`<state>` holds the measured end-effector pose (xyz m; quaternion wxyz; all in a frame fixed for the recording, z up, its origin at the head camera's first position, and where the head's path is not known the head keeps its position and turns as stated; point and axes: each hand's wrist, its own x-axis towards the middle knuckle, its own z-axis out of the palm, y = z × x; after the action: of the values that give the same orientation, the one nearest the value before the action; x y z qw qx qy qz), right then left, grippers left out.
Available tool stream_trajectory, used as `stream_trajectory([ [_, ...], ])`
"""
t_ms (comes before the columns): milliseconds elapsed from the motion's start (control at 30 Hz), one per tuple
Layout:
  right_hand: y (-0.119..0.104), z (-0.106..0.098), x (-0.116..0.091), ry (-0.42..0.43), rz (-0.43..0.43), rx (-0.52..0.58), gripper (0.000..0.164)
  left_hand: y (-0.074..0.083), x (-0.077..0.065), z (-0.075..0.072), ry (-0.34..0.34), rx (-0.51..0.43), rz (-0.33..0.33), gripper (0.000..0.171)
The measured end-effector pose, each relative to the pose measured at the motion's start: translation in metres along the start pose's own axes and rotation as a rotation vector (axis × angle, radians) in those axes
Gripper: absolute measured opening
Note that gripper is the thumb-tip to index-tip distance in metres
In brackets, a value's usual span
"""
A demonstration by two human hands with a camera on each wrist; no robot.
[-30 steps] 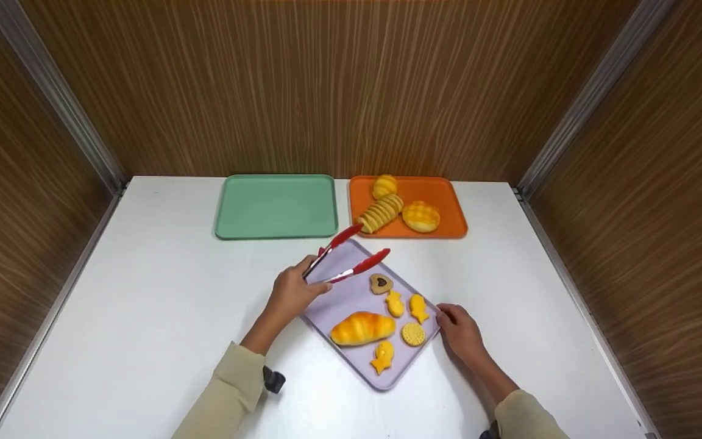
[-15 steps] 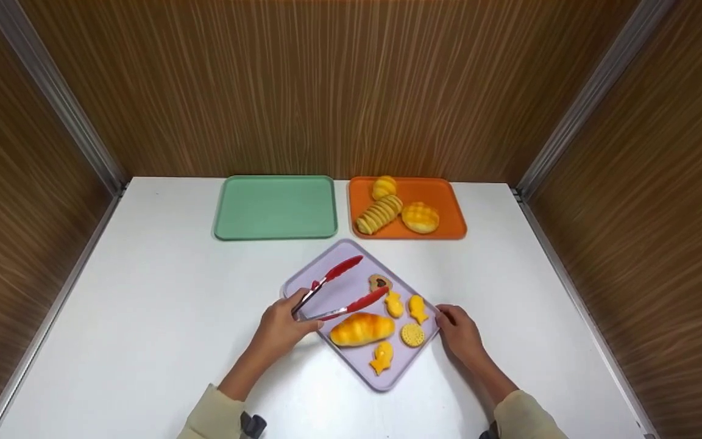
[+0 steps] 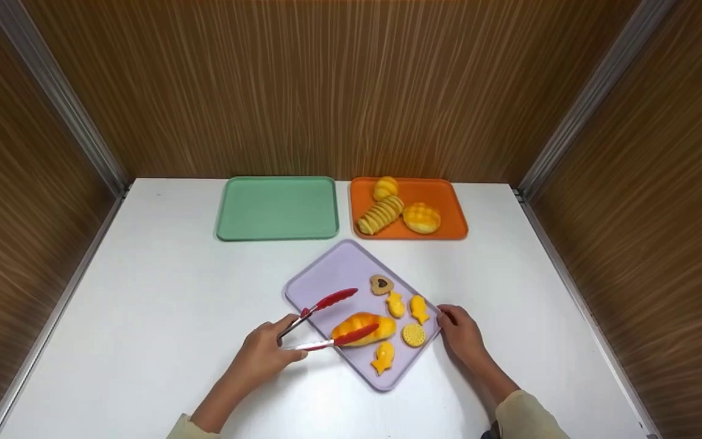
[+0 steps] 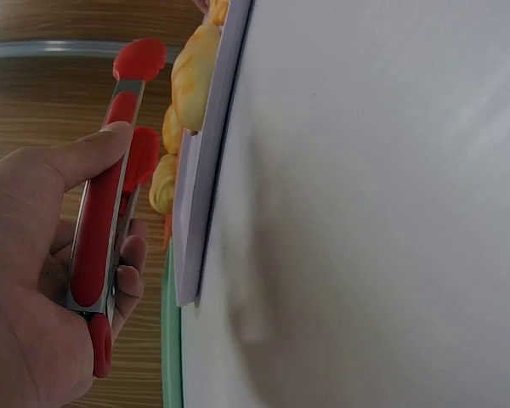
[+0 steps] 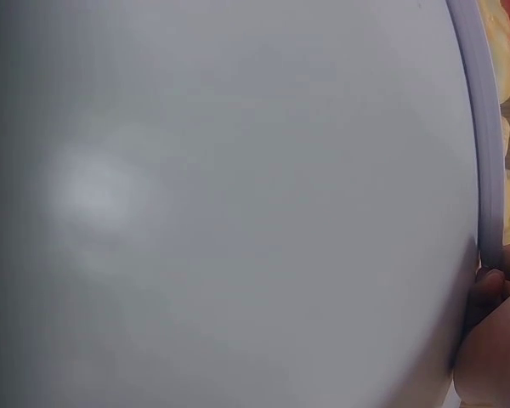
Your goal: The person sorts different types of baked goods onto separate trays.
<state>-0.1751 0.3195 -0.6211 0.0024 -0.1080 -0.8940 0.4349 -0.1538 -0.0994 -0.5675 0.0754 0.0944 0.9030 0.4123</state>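
Observation:
My left hand (image 3: 262,352) grips red-and-silver tongs (image 3: 336,298), their two arms spread apart. One red tip overlaps the long golden bread roll (image 3: 360,319) in the head view; the other points past its far side. In the left wrist view the thumb lies along the upper arm of the tongs (image 4: 98,229), fingers curled beneath. The roll lies on a lilac tray (image 3: 320,277), turned cornerwise. At the tray's right corner, my right hand (image 3: 464,334) pinches the rim. Beside the roll lie a heart cookie (image 3: 381,285), a round biscuit (image 3: 413,335) and fish-shaped pieces (image 3: 383,358).
Behind the lilac tray, an orange tray (image 3: 451,198) bears a ridged roll (image 3: 380,215), a round bun (image 3: 421,218) and a small roll (image 3: 385,188). A green tray (image 3: 278,207) stands to its left. Wood-grain panels (image 3: 326,85) enclose the white table (image 3: 144,292).
My left hand has drawn the tongs back toward me and down to the left, from the tray's far part to over the long roll. The right hand stays at the tray corner.

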Motion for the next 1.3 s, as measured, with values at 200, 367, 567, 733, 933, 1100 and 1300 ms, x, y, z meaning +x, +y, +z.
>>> stream_trajectory([
  [200, -0.002, 0.0, 0.001, -0.006, 0.017, -0.001, 0.031, -0.007, -0.01, 0.003, -0.021, 0.037, 0.039, 0.07],
  [367, -0.002, 0.0, 0.0, -0.01, 0.027, 0.01, 0.031, -0.014, -0.014, 0.005, -0.013, 0.109, 0.108, 0.065],
  [567, -0.001, 0.0, 0.001, -0.007, 0.023, 0.014, 0.031, -0.018, -0.012, 0.008, 0.002, 0.162, 0.139, 0.063],
  [733, 0.0, 0.0, 0.001, -0.013, 0.026, 0.017, 0.031, -0.018, -0.012, 0.01, 0.015, 0.17, 0.16, 0.06],
  [933, 0.0, 0.0, 0.002, 0.005, -0.001, 0.003, 0.031, -0.016, -0.011, 0.012, 0.027, 0.205, 0.14, 0.059],
  [1100, -0.001, 0.0, 0.001, 0.006, 0.005, 0.006, 0.031, -0.017, -0.012, 0.012, 0.033, 0.198, 0.142, 0.057],
  [1300, -0.002, 0.0, 0.0, 0.0, 0.018, 0.017, 0.031, -0.016, -0.013, 0.01, 0.034, 0.176, 0.147, 0.055],
])
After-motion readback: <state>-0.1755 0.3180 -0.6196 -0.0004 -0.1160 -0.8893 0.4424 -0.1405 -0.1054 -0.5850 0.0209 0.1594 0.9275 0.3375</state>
